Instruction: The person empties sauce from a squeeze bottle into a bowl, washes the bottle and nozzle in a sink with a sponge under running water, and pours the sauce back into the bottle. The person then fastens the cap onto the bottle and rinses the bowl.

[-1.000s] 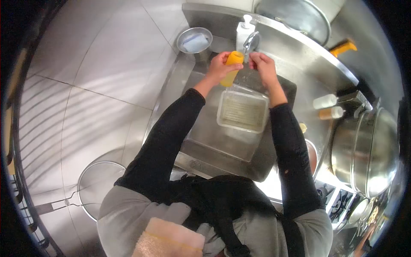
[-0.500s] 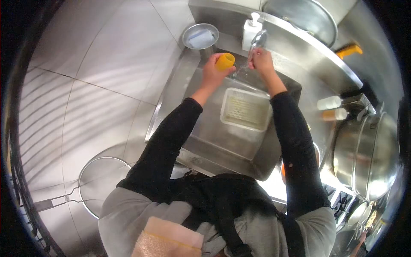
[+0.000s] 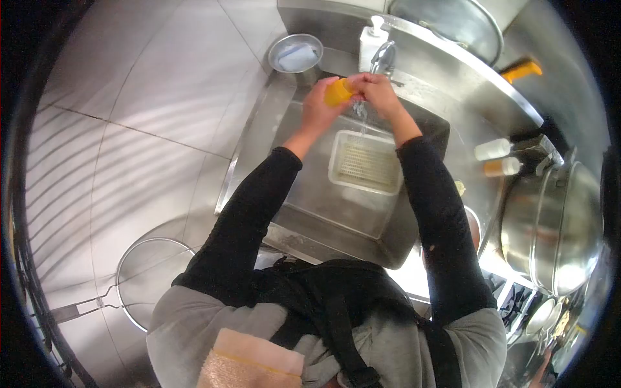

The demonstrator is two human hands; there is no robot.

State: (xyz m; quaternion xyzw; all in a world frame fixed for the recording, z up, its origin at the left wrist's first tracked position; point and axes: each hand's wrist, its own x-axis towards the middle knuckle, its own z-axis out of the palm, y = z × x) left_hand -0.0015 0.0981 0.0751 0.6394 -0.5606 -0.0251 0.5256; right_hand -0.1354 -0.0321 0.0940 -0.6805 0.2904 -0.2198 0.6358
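My left hand (image 3: 317,107) is wrapped around a yellow plastic bottle (image 3: 337,94), tilted above the sink. At the bottle's right end, the fingers of my right hand (image 3: 378,94) close against it; they cover that end, so its opening is hidden. Just behind my right hand stands the curved metal faucet (image 3: 384,57). Water (image 3: 360,111) shows below my hands, falling toward a white perforated basket (image 3: 334,165) that sits in the steel sink (image 3: 304,194).
A white pump bottle (image 3: 370,48) stands behind the faucet. A metal bowl (image 3: 272,55) with a folded cloth is at the back left corner. Squeeze bottles (image 3: 495,149) and large steel pots (image 3: 550,226) line the right. A round strainer (image 3: 123,284) lies at lower left.
My right hand has moved left from the faucet to the end of the yellow bottle. The bottle has tipped, and its open mouth no longer shows.
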